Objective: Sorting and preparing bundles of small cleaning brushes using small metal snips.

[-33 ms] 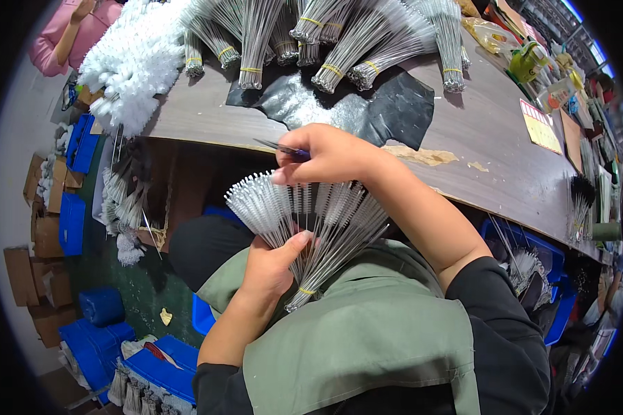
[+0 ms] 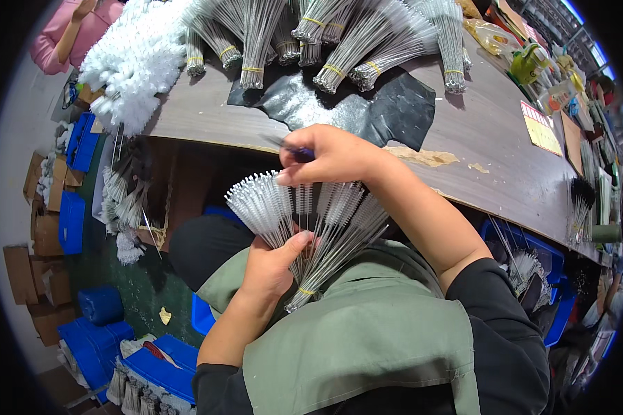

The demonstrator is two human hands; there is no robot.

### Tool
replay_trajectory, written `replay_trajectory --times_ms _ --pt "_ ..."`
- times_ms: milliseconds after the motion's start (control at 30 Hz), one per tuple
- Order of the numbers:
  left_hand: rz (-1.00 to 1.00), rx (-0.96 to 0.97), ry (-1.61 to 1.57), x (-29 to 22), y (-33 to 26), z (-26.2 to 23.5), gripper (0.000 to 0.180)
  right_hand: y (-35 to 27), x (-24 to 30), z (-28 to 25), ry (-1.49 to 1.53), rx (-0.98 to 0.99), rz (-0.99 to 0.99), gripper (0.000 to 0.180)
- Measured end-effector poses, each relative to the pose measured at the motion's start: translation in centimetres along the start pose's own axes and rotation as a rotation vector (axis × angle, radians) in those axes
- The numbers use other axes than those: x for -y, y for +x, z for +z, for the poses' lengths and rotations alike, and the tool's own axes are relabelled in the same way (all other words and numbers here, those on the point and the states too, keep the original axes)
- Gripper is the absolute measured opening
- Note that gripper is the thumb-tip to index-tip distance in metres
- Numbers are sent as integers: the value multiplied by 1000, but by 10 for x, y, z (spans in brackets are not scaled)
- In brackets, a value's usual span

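A fanned bundle of wire-stemmed tube brushes (image 2: 259,200) rests against my apron, its white bristle heads spread at the top. A yellow band ties the stems together near their lower ends. My left hand (image 2: 266,271) is closed around the stems from the left, thumb lying across them. Over the bristle heads is my right hand (image 2: 336,158), fingers curled round a slim pointed tool (image 2: 300,153) with a dark blue grip. Its tip points left and is smeared by motion, so its exact kind is unclear. The right thumb is at the tops of the brushes.
Several banded brush bundles (image 2: 256,48) lie on the table (image 2: 208,117) behind a black sheet (image 2: 387,114). White brushes are heaped (image 2: 128,66) at the far left. Bottles (image 2: 529,63) stand at the right. Blue bins (image 2: 98,339) and cardboard boxes (image 2: 22,275) are on the left. Someone in pink (image 2: 52,41) is beyond.
The pointed tool in my right hand has shifted slightly and its tip is now blurred. The left hand and the bundle stay in place.
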State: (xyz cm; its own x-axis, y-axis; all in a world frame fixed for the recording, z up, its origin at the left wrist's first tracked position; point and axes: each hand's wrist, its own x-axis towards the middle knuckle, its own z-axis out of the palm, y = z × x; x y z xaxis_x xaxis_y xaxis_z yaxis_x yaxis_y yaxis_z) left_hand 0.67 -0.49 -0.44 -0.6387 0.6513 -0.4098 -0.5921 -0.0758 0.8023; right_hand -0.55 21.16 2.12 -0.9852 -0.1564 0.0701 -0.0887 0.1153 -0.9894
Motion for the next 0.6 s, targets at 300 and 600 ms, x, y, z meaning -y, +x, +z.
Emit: replay_trajectory --times_ms 300,600 --pt "-20 -58 -17 6 4 -9 26 -10 -8 -3 91 -16 36 22" --pt "-33 -95 -133 3 0 -5 20 -10 -24 -4 4 14 -35 24"
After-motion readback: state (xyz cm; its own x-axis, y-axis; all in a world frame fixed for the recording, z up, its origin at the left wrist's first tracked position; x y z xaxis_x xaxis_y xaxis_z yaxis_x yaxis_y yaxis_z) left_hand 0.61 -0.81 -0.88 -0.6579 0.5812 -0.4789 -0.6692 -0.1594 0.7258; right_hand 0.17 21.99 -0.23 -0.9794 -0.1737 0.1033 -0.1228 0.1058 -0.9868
